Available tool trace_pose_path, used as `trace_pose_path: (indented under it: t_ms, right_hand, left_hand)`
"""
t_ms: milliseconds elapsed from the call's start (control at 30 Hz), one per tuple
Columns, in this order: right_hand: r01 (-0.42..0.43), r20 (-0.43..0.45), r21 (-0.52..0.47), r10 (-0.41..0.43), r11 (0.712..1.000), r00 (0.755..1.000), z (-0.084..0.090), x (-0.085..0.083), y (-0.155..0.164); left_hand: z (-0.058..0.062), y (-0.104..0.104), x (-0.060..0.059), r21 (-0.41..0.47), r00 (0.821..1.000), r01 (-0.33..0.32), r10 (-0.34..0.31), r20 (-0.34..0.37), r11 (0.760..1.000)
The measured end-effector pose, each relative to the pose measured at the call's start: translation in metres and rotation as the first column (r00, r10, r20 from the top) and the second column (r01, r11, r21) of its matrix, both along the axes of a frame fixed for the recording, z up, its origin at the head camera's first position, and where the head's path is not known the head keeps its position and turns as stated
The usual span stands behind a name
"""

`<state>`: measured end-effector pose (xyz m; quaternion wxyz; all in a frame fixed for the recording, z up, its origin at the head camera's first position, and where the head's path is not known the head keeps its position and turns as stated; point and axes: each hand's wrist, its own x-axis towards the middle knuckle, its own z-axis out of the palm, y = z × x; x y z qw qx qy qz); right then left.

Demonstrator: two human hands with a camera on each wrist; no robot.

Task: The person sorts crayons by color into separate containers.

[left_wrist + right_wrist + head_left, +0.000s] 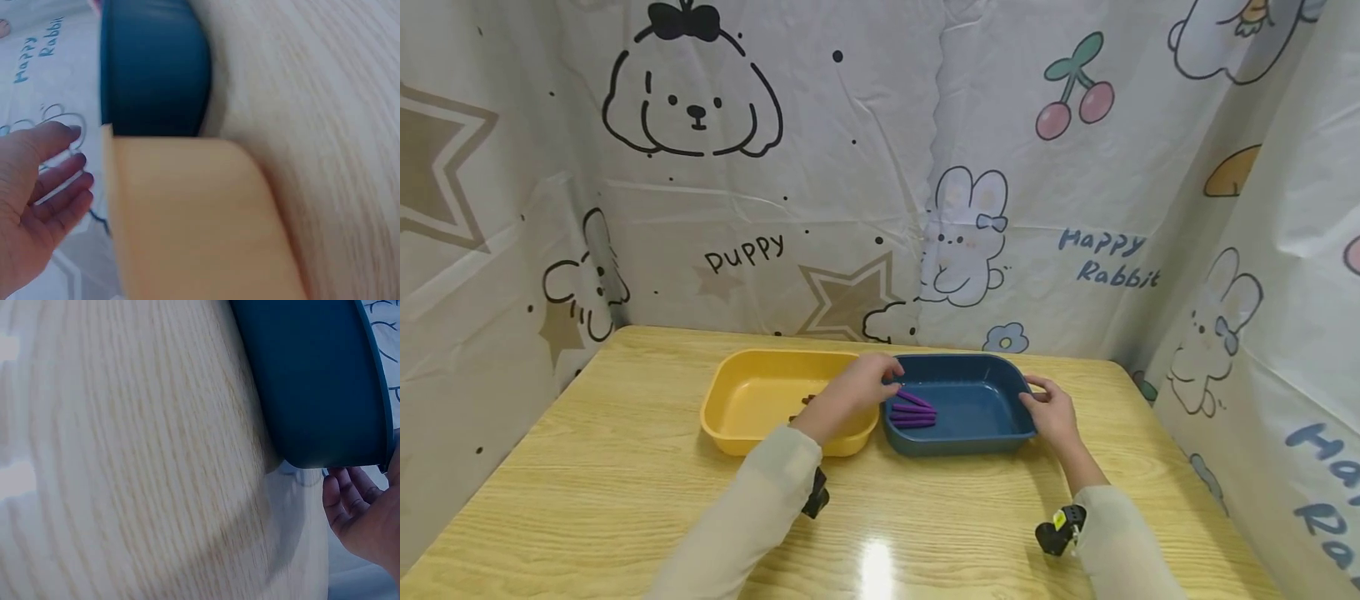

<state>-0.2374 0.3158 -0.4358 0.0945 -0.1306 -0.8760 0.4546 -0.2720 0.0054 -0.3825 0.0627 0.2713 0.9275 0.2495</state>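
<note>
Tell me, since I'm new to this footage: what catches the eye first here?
Two trays sit side by side mid-table: a yellow tray on the left, a blue tray on the right with purple sticks lying at its left end. The left hand hovers over those sticks, and the right hand rests at the blue tray's right rim.

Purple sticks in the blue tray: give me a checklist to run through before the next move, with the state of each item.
1. Purple sticks lie inside the dark blue plastic tray, at its left end: ok.
2. Left hand over the seam between the trays, fingers reaching toward the sticks: ok; holding one: cannot tell.
3. Right hand rests on the blue tray's right rim, steadying it: ok.
4. Yellow plastic tray sits directly beside the blue one, sides touching: ok.
5. Small dark pieces in the yellow tray, mostly hidden by the left arm: cannot tell what they are.
6. Both trays sit flat on the wooden table: ok.
</note>
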Motion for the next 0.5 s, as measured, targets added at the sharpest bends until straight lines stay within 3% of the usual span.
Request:
trace_pose_path:
  t_ms: [200,500]
  right_hand:
    - [0.019,0.001,-0.009,-0.019,1.000,1.000,0.000,0.002,0.001]
    - [0.064,0.037,-0.020,-0.063,0.998,0.997,0.005,0.010,0.010]
  left_hand:
    - [0.008,-0.028,0.006,0.039,0.994,-0.111,0.111,-0.009,0.993]
    - [0.018,-0.069,0.015,0.012,0.970,-0.236,0.236,-0.062,0.972]
